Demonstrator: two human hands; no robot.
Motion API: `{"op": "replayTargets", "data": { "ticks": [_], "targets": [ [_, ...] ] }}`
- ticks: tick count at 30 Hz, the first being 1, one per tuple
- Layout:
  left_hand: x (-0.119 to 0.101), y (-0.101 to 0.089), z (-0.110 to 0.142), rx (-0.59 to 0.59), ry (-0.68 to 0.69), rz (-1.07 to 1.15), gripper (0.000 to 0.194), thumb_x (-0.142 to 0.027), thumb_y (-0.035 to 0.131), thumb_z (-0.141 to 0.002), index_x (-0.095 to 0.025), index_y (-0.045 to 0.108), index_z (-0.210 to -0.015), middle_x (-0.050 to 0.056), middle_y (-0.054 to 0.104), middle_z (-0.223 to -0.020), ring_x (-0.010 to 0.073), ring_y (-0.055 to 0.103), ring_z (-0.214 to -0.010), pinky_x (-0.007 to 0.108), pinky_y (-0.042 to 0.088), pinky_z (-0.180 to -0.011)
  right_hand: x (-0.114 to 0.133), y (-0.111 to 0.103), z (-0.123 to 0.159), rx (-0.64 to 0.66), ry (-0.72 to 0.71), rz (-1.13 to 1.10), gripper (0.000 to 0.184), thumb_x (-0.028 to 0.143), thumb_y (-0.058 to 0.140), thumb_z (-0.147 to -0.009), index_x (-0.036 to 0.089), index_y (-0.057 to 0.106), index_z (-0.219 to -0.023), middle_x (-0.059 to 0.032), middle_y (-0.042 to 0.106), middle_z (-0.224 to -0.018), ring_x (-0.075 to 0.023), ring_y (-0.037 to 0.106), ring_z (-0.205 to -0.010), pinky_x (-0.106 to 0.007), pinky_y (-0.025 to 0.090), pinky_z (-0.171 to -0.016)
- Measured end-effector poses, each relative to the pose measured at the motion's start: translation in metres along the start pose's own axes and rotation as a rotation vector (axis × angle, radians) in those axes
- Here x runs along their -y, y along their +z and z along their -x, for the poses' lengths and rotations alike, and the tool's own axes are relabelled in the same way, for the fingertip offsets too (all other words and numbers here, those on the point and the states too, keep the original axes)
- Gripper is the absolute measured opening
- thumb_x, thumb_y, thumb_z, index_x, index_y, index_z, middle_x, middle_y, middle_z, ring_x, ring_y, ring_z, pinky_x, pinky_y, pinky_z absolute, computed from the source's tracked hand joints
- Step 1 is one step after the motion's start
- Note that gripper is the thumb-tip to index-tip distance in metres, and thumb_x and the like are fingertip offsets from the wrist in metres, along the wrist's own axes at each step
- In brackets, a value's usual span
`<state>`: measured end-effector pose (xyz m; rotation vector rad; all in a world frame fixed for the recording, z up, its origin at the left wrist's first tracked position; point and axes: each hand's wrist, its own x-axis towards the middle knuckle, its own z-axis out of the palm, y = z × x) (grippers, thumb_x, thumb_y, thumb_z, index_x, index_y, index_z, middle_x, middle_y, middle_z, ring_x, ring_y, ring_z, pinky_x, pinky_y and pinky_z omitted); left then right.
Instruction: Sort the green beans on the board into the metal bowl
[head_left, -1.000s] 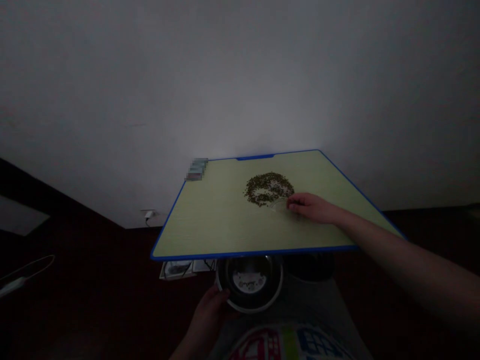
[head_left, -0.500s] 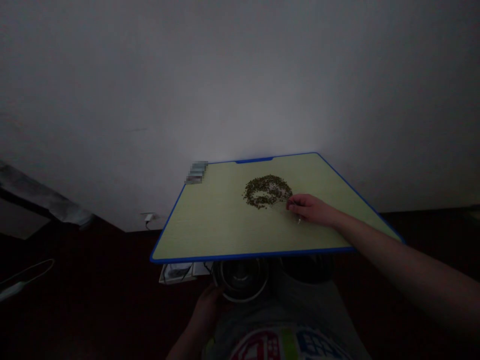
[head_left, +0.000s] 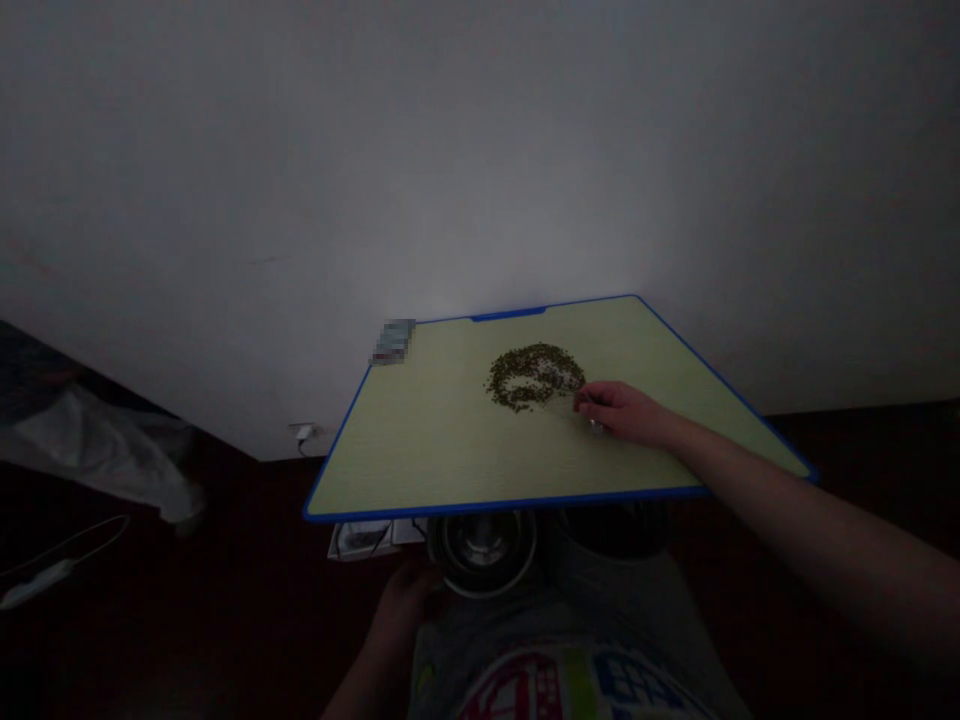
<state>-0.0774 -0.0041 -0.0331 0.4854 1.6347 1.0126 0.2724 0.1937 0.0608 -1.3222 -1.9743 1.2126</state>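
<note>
On a pale yellow board [head_left: 427, 440] with a blue edge lies a loose patch of small greenish-brown grains [head_left: 517, 360], with whitish bits among them. My right hand [head_left: 619, 412] is closed at the patch's right side. It grips a shiny utensil [head_left: 596, 426] with a thin, see-through front part toward the grains; its kind is hard to make out. Below the board's near edge, a round metal bowl [head_left: 480, 580] rests by my lap, partly covered by the board. At its left rim is my left hand [head_left: 412, 590], fingers dark and curled against the bowl.
A dark round container [head_left: 619, 530] sits under the board, right of the bowl. A white box [head_left: 364, 540] is at lower left. Behind stands a wall with a plugged-in charger [head_left: 304, 433]. A power strip [head_left: 37, 583] and another person's pale trouser leg [head_left: 112, 450] are at far left.
My right hand stays near the grains, with the utensil slightly shifted. The other person's leg at far left has come further into view. My left hand remains at the bowl.
</note>
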Motion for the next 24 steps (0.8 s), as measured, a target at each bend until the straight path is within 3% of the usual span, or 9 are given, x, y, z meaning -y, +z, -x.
{"op": "replayTargets", "data": {
  "ticks": [3, 5, 9, 11, 15, 20, 24],
  "targets": [
    [-0.019, 0.003, 0.015, -0.018, 0.101, -0.081, 0.031, -0.035, 0.086, -0.06, -0.019, 0.059, -0.058, -0.003, 0.06, -0.053, 0.0148, 0.052, -0.054, 0.024, 0.034, -0.053, 0.001, 0.0, 0.0, 0.007, 0.007, -0.026, 0.029, 0.047, 0.055, -0.077, 0.019, 0.057, -0.085, 0.0054, 0.044, -0.06, -0.0103, 0.041, -0.051, -0.025, 0.031, -0.049],
    [-0.026, 0.02, 0.029, 0.076, 0.109, -0.141, 0.035, -0.037, 0.084, -0.064, -0.02, 0.054, -0.055, -0.007, 0.051, -0.05, 0.0112, 0.046, -0.051, 0.022, 0.032, -0.051, 0.003, 0.0, 0.0, 0.011, 0.005, -0.042, 0.029, 0.047, 0.055, -0.077, 0.019, 0.056, -0.085, 0.0059, 0.043, -0.059, -0.0102, 0.04, -0.05, -0.024, 0.031, -0.049],
    [-0.015, 0.083, 0.048, 0.381, -0.14, -0.144, 0.027, -0.045, 0.073, -0.072, -0.019, 0.066, -0.075, -0.001, 0.062, -0.056, 0.0146, 0.051, -0.043, 0.026, 0.036, -0.044, 0.005, 0.0, 0.001, -0.012, 0.011, -0.046, 0.032, 0.049, 0.056, -0.076, 0.019, 0.057, -0.086, 0.0058, 0.044, -0.059, -0.0104, 0.039, -0.05, -0.025, 0.03, -0.049],
    [-0.005, 0.118, 0.048, 0.489, -0.265, -0.148, 0.025, -0.041, 0.07, -0.075, -0.017, 0.068, -0.072, 0.001, 0.06, -0.053, 0.014, 0.049, -0.039, 0.027, 0.036, -0.041, 0.004, 0.0, 0.002, -0.02, 0.013, -0.05, 0.034, 0.052, 0.056, -0.076, 0.019, 0.057, -0.086, 0.0055, 0.044, -0.059, -0.0106, 0.039, -0.05, -0.025, 0.03, -0.049],
    [0.008, 0.166, 0.032, 0.577, -0.429, -0.138, 0.029, -0.034, 0.056, -0.087, -0.01, 0.071, -0.08, 0.005, 0.062, -0.059, 0.0164, 0.055, -0.044, 0.031, 0.045, -0.046, 0.003, 0.001, 0.003, -0.039, -0.01, -0.071, 0.036, 0.053, 0.056, -0.076, 0.019, 0.057, -0.084, 0.0048, 0.045, -0.06, -0.0102, 0.039, -0.051, -0.026, 0.031, -0.05],
    [0.013, 0.186, 0.021, 0.535, -0.434, -0.077, 0.034, -0.034, 0.047, -0.094, -0.01, 0.065, -0.108, 0.007, 0.066, -0.073, 0.0191, 0.063, -0.058, 0.036, 0.053, -0.061, 0.0, 0.003, 0.002, -0.038, -0.019, -0.082, 0.034, 0.052, 0.054, -0.076, 0.019, 0.057, -0.083, 0.0061, 0.042, -0.056, -0.0095, 0.037, -0.048, -0.025, 0.029, -0.049],
    [0.016, 0.19, 0.023, 0.516, -0.428, -0.046, 0.03, -0.027, 0.043, -0.095, -0.009, 0.062, -0.111, 0.004, 0.063, -0.069, 0.018, 0.063, -0.059, 0.036, 0.054, -0.067, -0.003, 0.004, 0.0, -0.042, -0.021, -0.103, 0.035, 0.051, 0.055, -0.075, 0.018, 0.058, -0.084, 0.0053, 0.044, -0.058, -0.0094, 0.038, -0.049, -0.025, 0.029, -0.048]
  ]
}}
